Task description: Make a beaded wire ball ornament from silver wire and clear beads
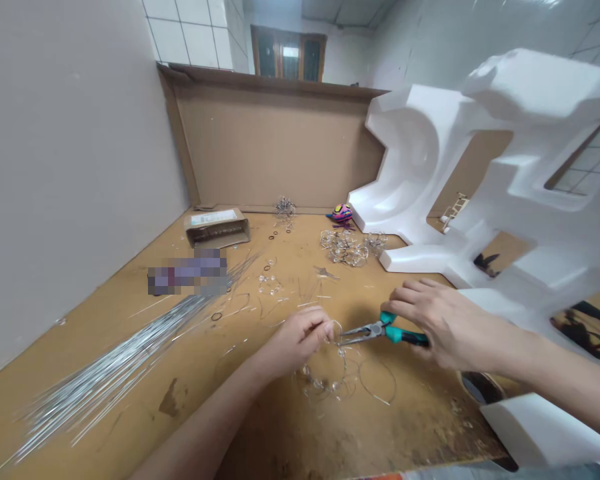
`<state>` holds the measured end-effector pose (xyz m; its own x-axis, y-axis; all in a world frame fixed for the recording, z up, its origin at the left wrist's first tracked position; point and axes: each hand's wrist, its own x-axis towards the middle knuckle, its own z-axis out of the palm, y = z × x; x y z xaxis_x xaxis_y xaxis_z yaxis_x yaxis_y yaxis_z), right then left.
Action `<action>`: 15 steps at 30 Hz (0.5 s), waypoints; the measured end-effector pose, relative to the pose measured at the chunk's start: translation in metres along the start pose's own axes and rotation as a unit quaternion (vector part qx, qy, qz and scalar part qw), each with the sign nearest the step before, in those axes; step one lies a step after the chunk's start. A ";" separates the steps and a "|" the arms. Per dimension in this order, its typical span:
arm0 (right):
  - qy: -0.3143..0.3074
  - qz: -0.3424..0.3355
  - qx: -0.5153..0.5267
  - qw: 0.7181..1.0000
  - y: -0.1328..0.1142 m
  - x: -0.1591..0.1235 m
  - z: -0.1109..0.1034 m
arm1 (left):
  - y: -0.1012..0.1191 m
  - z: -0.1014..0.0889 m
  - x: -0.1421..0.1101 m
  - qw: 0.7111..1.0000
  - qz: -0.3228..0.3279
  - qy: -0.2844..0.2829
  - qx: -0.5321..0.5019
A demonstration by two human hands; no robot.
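My right hand point(433, 317) is wrapped round the teal and black handles of a pair of long-nose pliers point(377, 330). The jaws point left and lie at a loop of thin wire beside my left fingertips. My left hand point(305, 337) pinches a piece of beaded wire point(343, 360), which hangs in a ring with clear beads along it below the fingers. A thin wire loop point(380, 383) trails off to its right. Whether the jaws are closed on the wire cannot be made out.
A bundle of straight wires point(145, 353) lies left. Wire pieces point(345, 248) form a tangled pile farther back, near a small colourful object point(341, 213). An open cardboard box point(217, 228) stands back left. White foam packing point(415, 153) rises on the right. Cardboard point(280, 143) walls the back.
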<state>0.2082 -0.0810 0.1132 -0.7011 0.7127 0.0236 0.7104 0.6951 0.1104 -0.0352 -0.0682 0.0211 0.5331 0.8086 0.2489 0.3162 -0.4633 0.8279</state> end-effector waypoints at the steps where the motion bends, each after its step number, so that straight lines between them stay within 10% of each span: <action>1: 0.005 -0.001 -0.006 1.000 -0.001 -0.001 -0.001 | 0.000 0.000 0.000 1.000 0.002 0.001 0.004; 15: -0.005 0.000 -0.045 0.999 -0.010 -0.001 -0.003 | -0.005 0.003 0.001 0.996 0.047 -0.005 0.070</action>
<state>0.2020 -0.0886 0.1153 -0.6999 0.7141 0.0144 0.7019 0.6838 0.1996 -0.0339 -0.0665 0.0155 0.5734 0.7559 0.3159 0.3699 -0.5829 0.7234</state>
